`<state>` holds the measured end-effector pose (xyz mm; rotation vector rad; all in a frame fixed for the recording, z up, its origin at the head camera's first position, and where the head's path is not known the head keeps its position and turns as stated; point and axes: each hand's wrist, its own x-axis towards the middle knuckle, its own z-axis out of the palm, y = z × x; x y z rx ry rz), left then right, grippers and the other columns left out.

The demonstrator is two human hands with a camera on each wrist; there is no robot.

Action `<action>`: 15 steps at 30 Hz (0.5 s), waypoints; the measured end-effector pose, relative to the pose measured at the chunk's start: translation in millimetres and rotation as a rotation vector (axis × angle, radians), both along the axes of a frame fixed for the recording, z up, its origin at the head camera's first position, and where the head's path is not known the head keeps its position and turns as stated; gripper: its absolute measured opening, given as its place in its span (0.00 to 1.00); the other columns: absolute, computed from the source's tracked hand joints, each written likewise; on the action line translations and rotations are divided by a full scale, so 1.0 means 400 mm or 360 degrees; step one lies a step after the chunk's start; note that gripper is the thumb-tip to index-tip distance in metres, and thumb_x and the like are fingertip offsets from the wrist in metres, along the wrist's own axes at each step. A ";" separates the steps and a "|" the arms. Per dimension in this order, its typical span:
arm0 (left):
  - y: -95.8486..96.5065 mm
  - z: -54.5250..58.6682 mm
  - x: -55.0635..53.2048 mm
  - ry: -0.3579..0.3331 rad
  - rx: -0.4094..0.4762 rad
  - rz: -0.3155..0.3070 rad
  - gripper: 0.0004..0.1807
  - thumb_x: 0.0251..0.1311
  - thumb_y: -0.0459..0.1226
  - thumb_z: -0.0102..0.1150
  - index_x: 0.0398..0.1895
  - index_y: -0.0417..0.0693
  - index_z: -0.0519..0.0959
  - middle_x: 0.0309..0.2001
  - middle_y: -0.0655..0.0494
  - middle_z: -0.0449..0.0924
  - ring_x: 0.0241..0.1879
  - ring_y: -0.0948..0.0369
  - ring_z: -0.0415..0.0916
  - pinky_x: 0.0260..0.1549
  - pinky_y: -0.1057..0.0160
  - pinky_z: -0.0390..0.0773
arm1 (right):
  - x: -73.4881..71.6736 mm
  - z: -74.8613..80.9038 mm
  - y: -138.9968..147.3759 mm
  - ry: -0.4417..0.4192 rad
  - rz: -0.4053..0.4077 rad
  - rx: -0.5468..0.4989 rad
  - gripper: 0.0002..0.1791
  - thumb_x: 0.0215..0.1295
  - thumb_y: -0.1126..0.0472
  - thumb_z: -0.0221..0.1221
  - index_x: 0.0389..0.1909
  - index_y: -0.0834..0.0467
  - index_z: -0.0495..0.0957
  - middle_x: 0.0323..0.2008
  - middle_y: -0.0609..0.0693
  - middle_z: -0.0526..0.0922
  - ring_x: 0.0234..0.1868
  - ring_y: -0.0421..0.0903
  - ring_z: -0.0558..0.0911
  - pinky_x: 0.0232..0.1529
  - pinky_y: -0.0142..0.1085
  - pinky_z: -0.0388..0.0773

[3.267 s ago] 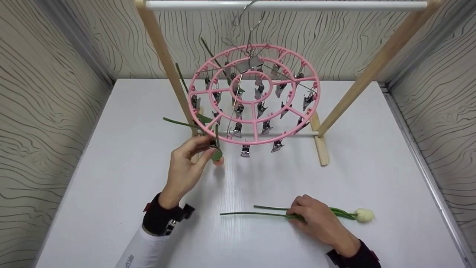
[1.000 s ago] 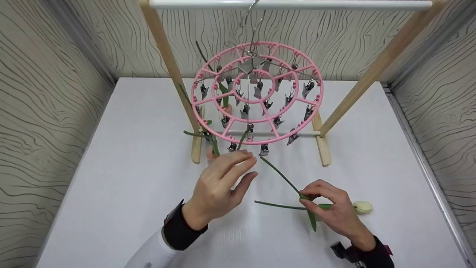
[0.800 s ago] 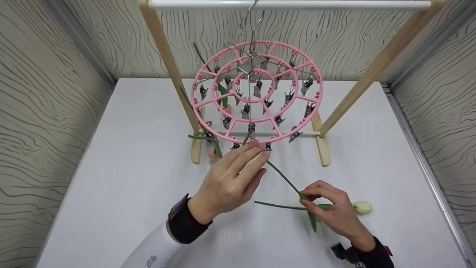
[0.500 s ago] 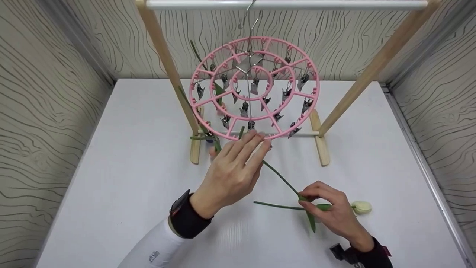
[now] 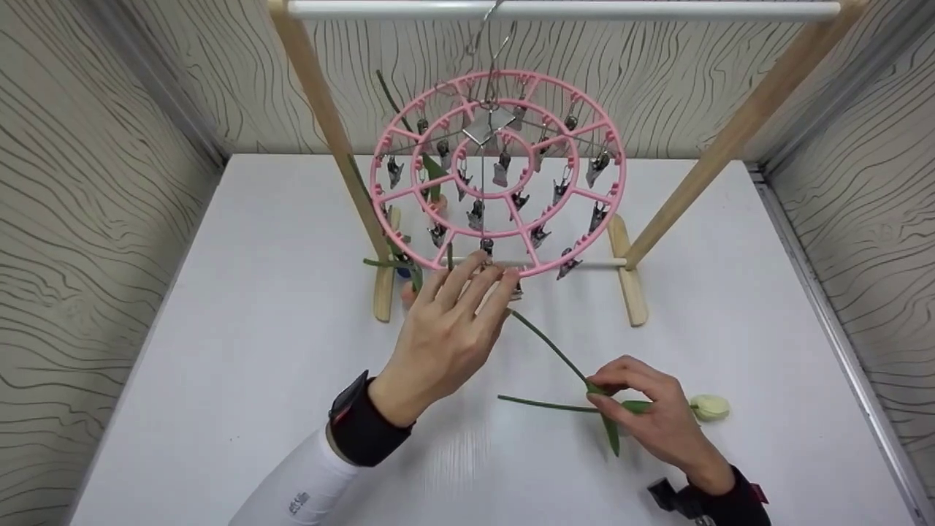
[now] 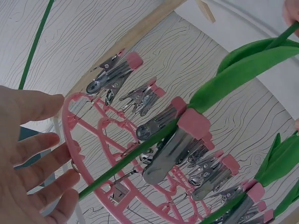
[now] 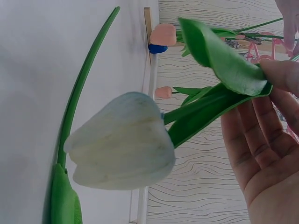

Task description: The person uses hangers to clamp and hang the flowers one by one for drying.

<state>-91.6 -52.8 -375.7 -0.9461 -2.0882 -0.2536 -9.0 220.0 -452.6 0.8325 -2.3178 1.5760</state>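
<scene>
A round pink clip hanger (image 5: 592,195) hangs from a rack, with metal clips below it. My left hand (image 5: 445,336) is at its front rim; in the left wrist view the fingers (image 6: 46,163) are spread and loosely bent beside the ring, and the thumb lies apart from them. My right hand (image 5: 650,409) pinches a white tulip (image 7: 121,144) at its leaf and stem, bloom toward me, the stem end pointing at the left hand. Behind the right hand another white tulip (image 5: 710,408) lies on the table. Peach tulips (image 7: 163,35) hang head-down from clips on the left.
The wooden rack post (image 5: 329,131) stands left of the ring, another post (image 5: 730,146) right of it. A white crossbar (image 5: 562,9) carries the hanger's hook. Something blue (image 7: 158,48) is near the left foot. Patterned walls enclose the white table (image 5: 241,351).
Earlier my left hand was at a clipped tulip at the left front; it has let go and moved right along the rim. The ring has turned. My right hand has lifted one white tulip.
</scene>
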 end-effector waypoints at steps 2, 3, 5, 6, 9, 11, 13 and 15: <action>-0.005 -0.001 0.000 0.0020 0.0020 0.0013 0.20 0.58 0.39 0.57 0.54 0.44 0.74 0.47 0.50 0.77 0.56 0.52 0.69 0.49 0.54 0.71 | 0.000 0.000 0.000 -0.0005 -0.0003 0.0000 0.21 0.43 0.82 0.63 0.40 0.62 0.79 0.33 0.55 0.78 0.32 0.45 0.79 0.31 0.28 0.75; -0.008 -0.001 0.000 0.0026 0.0023 0.0024 0.20 0.57 0.40 0.59 0.53 0.45 0.74 0.47 0.50 0.77 0.56 0.52 0.69 0.49 0.54 0.71 | -0.001 -0.001 0.001 -0.0007 -0.0008 0.0002 0.21 0.43 0.82 0.63 0.40 0.62 0.79 0.33 0.55 0.78 0.33 0.45 0.78 0.30 0.28 0.75; -0.016 -0.002 0.001 0.0035 0.0028 0.0044 0.21 0.54 0.40 0.62 0.52 0.45 0.75 0.46 0.50 0.77 0.56 0.51 0.69 0.48 0.53 0.71 | -0.001 -0.001 0.001 -0.0005 -0.0013 0.0003 0.21 0.43 0.82 0.63 0.40 0.62 0.80 0.33 0.55 0.78 0.33 0.46 0.78 0.31 0.28 0.75; -0.020 -0.002 0.001 0.0029 0.0038 0.0047 0.22 0.53 0.40 0.63 0.52 0.45 0.75 0.46 0.50 0.77 0.55 0.51 0.69 0.48 0.53 0.71 | -0.001 -0.001 0.001 -0.0003 -0.0016 0.0004 0.21 0.43 0.82 0.63 0.40 0.62 0.80 0.33 0.55 0.78 0.33 0.46 0.78 0.31 0.28 0.75; -0.033 -0.007 0.003 0.0003 0.0066 0.0049 0.22 0.51 0.40 0.64 0.51 0.45 0.76 0.46 0.49 0.78 0.55 0.51 0.69 0.47 0.53 0.70 | -0.002 -0.002 0.001 -0.0001 -0.0028 0.0004 0.21 0.43 0.82 0.63 0.40 0.61 0.80 0.33 0.55 0.79 0.33 0.46 0.78 0.31 0.29 0.75; -0.042 -0.010 0.002 -0.0012 0.0102 0.0040 0.22 0.51 0.40 0.64 0.51 0.45 0.76 0.46 0.49 0.78 0.55 0.50 0.69 0.46 0.53 0.70 | -0.003 -0.003 0.001 -0.0003 -0.0028 -0.0005 0.21 0.43 0.82 0.63 0.39 0.62 0.80 0.33 0.55 0.79 0.34 0.46 0.78 0.31 0.30 0.75; -0.052 -0.014 0.001 -0.0028 0.0150 0.0025 0.22 0.51 0.39 0.64 0.51 0.45 0.76 0.46 0.49 0.78 0.56 0.50 0.68 0.46 0.53 0.70 | -0.003 -0.003 0.000 -0.0005 -0.0023 -0.0013 0.21 0.43 0.82 0.63 0.39 0.62 0.80 0.33 0.56 0.79 0.34 0.46 0.78 0.31 0.30 0.75; -0.061 -0.018 0.000 -0.0034 0.0191 0.0014 0.22 0.51 0.38 0.64 0.51 0.45 0.76 0.46 0.48 0.78 0.55 0.50 0.68 0.47 0.53 0.69 | -0.004 -0.004 0.000 -0.0001 -0.0017 -0.0018 0.21 0.43 0.82 0.63 0.39 0.62 0.80 0.33 0.56 0.79 0.34 0.46 0.78 0.31 0.29 0.75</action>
